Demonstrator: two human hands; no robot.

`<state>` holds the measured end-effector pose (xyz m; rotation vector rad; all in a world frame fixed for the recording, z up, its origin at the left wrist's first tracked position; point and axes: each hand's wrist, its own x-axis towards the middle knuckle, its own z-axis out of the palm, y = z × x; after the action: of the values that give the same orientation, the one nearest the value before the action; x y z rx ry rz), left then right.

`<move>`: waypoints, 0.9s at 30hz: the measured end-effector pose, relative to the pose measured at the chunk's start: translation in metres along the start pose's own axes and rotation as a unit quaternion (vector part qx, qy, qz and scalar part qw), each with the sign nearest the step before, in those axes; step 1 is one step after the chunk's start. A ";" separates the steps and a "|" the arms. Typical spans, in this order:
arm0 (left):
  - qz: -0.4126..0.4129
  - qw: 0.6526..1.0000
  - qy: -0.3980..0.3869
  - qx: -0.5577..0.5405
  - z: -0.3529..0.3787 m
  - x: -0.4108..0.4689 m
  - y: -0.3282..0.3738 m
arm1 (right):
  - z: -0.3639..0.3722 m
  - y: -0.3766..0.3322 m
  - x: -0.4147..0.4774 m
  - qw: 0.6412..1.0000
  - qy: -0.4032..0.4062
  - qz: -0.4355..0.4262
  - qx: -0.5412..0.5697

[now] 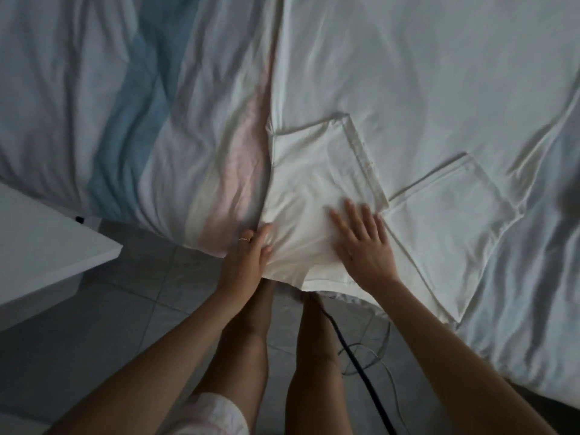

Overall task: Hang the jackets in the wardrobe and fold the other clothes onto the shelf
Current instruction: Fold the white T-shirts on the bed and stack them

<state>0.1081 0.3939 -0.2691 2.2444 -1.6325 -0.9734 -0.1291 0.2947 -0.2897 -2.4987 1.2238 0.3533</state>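
A white garment [317, 171] lies spread on the bed near its front edge, with two hemmed flaps pointing up and to the right, the second flap [445, 221] further right. My left hand [248, 255] holds the garment's left edge at the bed's rim, thumb lying on the cloth. My right hand [364, 243] lies flat on the garment with fingers spread and straight, pressing the cloth down. The lower hem of the garment hangs slightly over the bed's edge.
The bed [439, 73] is covered with white bedding, and a duvet with blue and pink stripes [138, 120] lies at the left. A white table [47, 246] stands at the lower left. A black cable [354, 359] and thin wires run across the tiled floor by my legs.
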 end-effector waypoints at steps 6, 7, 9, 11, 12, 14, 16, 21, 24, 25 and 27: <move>0.131 0.964 -0.078 0.219 -0.001 -0.009 0.003 | -0.003 0.050 -0.107 0.999 -0.011 0.040 -0.003; 0.183 0.950 -0.087 0.238 -0.003 -0.007 0.002 | 0.000 0.060 -0.124 0.997 -0.030 0.071 -0.003; 0.251 0.924 -0.088 0.274 -0.008 0.002 -0.001 | 0.003 0.082 -0.157 0.985 -0.054 0.164 0.018; 0.274 0.910 -0.094 0.296 -0.011 0.013 -0.005 | 0.001 0.102 -0.178 0.960 -0.047 0.273 0.046; 0.282 0.905 -0.099 0.303 -0.013 0.017 -0.009 | 0.002 0.109 -0.181 0.952 -0.043 0.300 0.050; 0.307 0.890 -0.116 0.317 -0.013 0.023 -0.008 | 0.000 0.116 -0.184 0.961 -0.053 0.267 0.050; 0.328 0.879 -0.127 0.322 -0.016 0.029 -0.003 | 0.000 0.114 -0.174 0.985 -0.053 0.158 0.053; 0.377 0.865 -0.175 0.280 -0.023 0.030 0.006 | 0.014 0.110 -0.166 0.995 -0.082 0.057 0.032; 0.387 0.870 -0.179 0.247 -0.025 0.027 0.010 | 0.019 0.101 -0.169 0.991 -0.048 0.121 0.038; 0.390 0.873 -0.175 0.234 -0.026 0.027 0.012 | 0.020 0.095 -0.166 0.987 -0.027 0.154 0.042; 0.391 0.877 -0.171 0.220 -0.028 0.028 0.016 | 0.025 0.088 -0.166 0.975 0.008 0.214 0.058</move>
<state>0.1183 0.3568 -0.2503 1.3444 -2.8173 -0.8337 -0.3008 0.3724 -0.2690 -2.1286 1.7360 0.3530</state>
